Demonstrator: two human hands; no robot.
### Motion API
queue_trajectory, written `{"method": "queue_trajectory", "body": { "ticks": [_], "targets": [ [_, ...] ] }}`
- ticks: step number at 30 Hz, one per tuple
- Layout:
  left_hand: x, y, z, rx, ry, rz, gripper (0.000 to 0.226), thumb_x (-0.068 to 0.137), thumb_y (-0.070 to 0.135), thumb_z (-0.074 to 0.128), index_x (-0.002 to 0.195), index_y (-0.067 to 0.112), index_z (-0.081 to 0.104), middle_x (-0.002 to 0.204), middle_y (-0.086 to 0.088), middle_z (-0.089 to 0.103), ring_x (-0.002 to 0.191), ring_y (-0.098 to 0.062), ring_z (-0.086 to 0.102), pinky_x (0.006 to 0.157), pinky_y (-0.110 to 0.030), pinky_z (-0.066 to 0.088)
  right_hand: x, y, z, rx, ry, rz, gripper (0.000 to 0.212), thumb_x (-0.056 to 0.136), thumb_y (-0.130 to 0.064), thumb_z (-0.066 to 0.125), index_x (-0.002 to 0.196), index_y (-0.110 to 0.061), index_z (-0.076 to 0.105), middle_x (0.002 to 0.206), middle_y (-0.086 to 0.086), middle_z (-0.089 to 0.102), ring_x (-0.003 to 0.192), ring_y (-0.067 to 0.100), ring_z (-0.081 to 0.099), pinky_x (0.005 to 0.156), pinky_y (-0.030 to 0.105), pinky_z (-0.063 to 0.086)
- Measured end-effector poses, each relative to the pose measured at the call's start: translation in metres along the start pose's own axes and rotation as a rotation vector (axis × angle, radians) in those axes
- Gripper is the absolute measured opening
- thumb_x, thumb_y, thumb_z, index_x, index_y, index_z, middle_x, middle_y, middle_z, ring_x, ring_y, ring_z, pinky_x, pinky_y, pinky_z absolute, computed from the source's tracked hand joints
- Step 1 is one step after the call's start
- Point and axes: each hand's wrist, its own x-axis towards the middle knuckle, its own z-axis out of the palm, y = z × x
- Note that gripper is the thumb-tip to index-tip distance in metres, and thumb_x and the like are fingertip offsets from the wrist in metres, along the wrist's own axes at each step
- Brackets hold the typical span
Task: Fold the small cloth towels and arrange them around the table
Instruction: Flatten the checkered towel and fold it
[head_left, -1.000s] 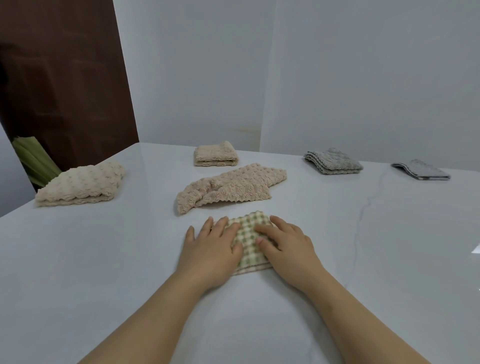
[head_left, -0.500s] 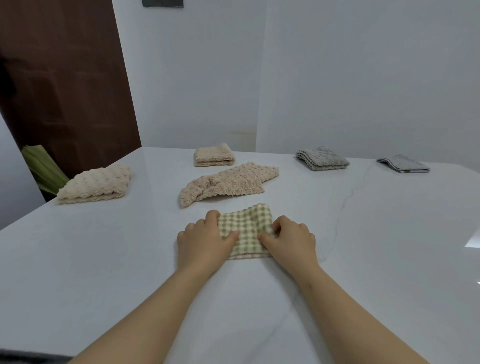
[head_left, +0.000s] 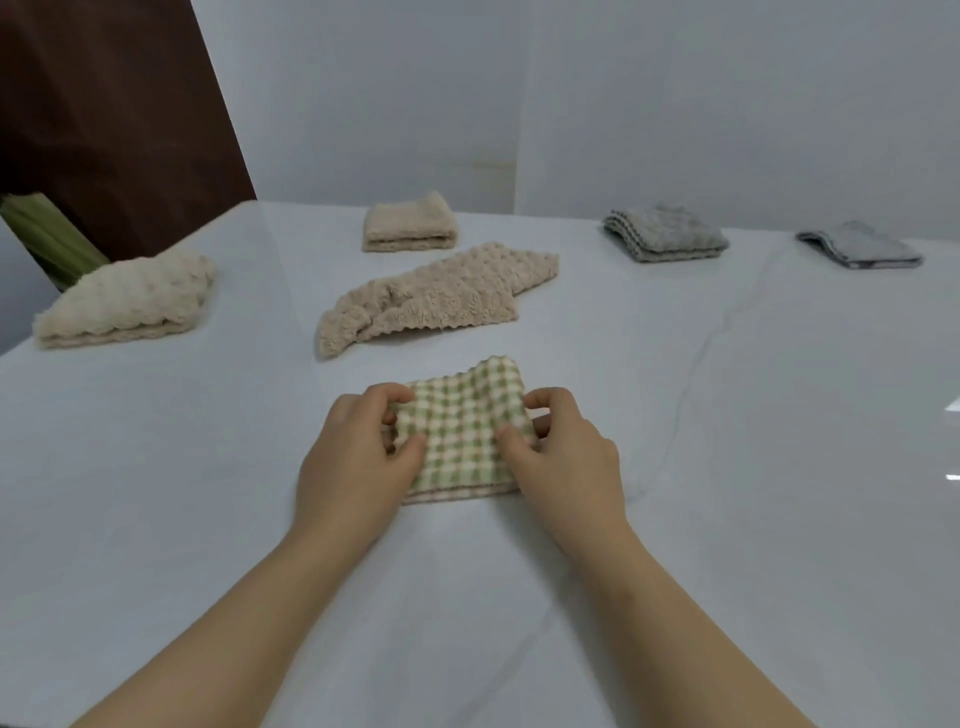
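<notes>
On white table (head_left: 208, 493), left hand (head_left: 353, 462) and right hand (head_left: 566, 460) each pinching folded green-checked towel (head_left: 462, 431) by its sides

The folded green-checked cloth towel (head_left: 462, 436) I pinch lies flat, a rumpled beige bobbled towel (head_left: 436, 296) at its twelve o'clock.

White table (head_left: 156, 493) w/ check towel (head_left: 460, 436), loose beige towel (head_left: 436, 299), folded beige towel (head_left: 409, 223), cream towel (head_left: 124, 301), 2 grey towels (head_left: 665, 236).
</notes>
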Motion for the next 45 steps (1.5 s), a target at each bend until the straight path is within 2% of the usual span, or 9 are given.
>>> {"method": "queue_trajectory", "body": {
  "ticks": [7,15,21,24,29,33,37,41,45],
  "targets": [
    [-0.005,0.023,-0.009,0.026,-0.112,-0.178,0.036,0.083,0.024,0.062,0.117,0.024,0.052,0.097,0.006,0.054,0.074,-0.005,0.049,0.057,-0.016,0.032,-0.016,-0.005,-0.018,0.057,-0.113,0.103,0.037,0.086,-0.026,0.058,0.121,-0.020,0.050,0.091,-0.009,0.054,0.091,0.012,0.052,0.091,0.031,0.040],
    [-0.035,0.069,-0.022,-0.190,-0.440,-0.471,0.049,0.083,0.025,0.066,0.126,0.025,0.044,0.085,0.012,0.059,0.076,0.001,0.053,0.061,-0.013,0.036,-0.065,0.016,-0.091,0.270,-0.262,0.414,0.027,0.087,-0.015,0.058,0.109,-0.027,0.049,0.086,-0.009,0.064,0.075,0.004,0.058,0.062,0.008,0.043],
    [-0.072,0.106,0.001,-0.224,-0.539,-0.479,0.049,0.082,0.023,0.067,0.126,0.024,0.045,0.091,0.012,0.051,0.088,-0.013,0.055,0.072,-0.024,0.044,-0.097,0.040,-0.139,0.253,-0.241,0.487,0.024,0.085,-0.015,0.060,0.104,-0.027,0.051,0.082,-0.007,0.062,0.072,0.009,0.056,0.062,0.010,0.042],
    [-0.087,0.122,0.014,-0.259,-0.570,-0.473,0.050,0.084,0.029,0.065,0.128,0.024,0.043,0.101,0.005,0.049,0.092,-0.021,0.058,0.061,-0.024,0.049,-0.110,0.050,-0.158,0.243,-0.221,0.497,0.019,0.085,-0.015,0.060,0.099,-0.026,0.053,0.080,-0.007,0.059,0.071,0.007,0.053,0.064,0.012,0.042],
    [-0.104,0.144,0.031,-0.180,-0.690,-0.350,0.060,0.083,0.029,0.065,0.134,0.026,0.034,0.093,0.012,0.053,0.078,-0.012,0.056,0.060,-0.020,0.042,-0.122,0.062,-0.175,0.201,-0.181,0.483,0.009,0.087,-0.021,0.058,0.093,-0.025,0.054,0.082,-0.005,0.059,0.071,0.005,0.053,0.062,0.014,0.041],
    [-0.111,0.151,0.040,-0.139,-0.731,-0.328,0.036,0.082,0.027,0.064,0.115,0.029,0.048,0.096,0.013,0.061,0.086,-0.008,0.060,0.076,-0.027,0.050,-0.123,0.068,-0.179,0.147,-0.161,0.474,0.011,0.087,-0.025,0.056,0.085,-0.015,0.055,0.073,-0.001,0.055,0.064,0.009,0.047,0.058,0.020,0.038],
    [-0.110,0.154,0.043,-0.100,-0.716,-0.298,0.019,0.082,0.026,0.063,0.096,0.032,0.053,0.092,0.009,0.063,0.082,-0.007,0.059,0.071,-0.025,0.046,-0.123,0.073,-0.180,0.087,-0.139,0.474,0.014,0.085,-0.023,0.057,0.076,-0.015,0.049,0.068,-0.001,0.049,0.061,0.012,0.043,0.059,0.026,0.038],
    [-0.107,0.151,0.045,-0.043,-0.652,-0.215,0.016,0.080,0.026,0.063,0.090,0.035,0.054,0.097,0.004,0.053,0.078,0.001,0.049,0.060,-0.015,0.035,-0.123,0.076,-0.175,0.011,-0.105,0.456,0.011,0.083,-0.022,0.058,0.089,-0.021,0.048,0.075,-0.005,0.048,0.066,0.009,0.046,0.058,0.023,0.038],
    [-0.104,0.146,0.041,-0.077,-0.600,-0.229,0.027,0.085,0.028,0.061,0.108,0.032,0.049,0.104,0.007,0.045,0.091,-0.003,0.047,0.068,-0.014,0.034,-0.116,0.070,-0.172,-0.031,-0.084,0.469,0.027,0.083,-0.026,0.056,0.108,-0.025,0.046,0.096,-0.011,0.044,0.089,0.009,0.049,0.062,0.022,0.037]
  ]
}}
